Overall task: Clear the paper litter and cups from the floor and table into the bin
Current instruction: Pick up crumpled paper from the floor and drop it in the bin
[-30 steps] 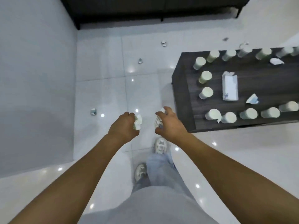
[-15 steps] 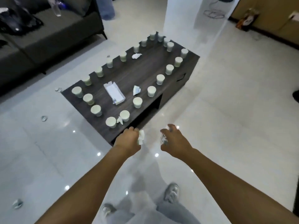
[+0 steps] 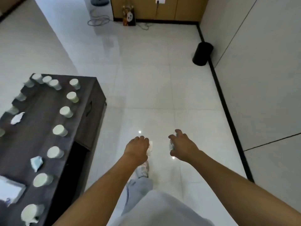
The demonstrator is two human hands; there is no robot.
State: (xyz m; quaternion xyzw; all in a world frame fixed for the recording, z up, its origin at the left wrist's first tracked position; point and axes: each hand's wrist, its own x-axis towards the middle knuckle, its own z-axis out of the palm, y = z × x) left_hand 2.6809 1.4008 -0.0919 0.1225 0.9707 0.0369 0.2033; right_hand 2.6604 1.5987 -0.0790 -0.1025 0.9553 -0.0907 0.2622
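While cups point(image 3: 60, 130) crowd the table point(image 3: 48, 144) at the frame's left, I carry litter in both hands toward the bin point(image 3: 202, 53), upper right.

At centre, my left hand point(image 3: 136, 148) curls round a white paper wad point(image 3: 150, 148); my right hand point(image 3: 182, 145) grips a crumpled, clear-looking scrap point(image 3: 171, 144). The bin lies well ahead and rightward, nearer my right hand; from here I cannot see what is inside it. Two paper scraps still lie among the cups.
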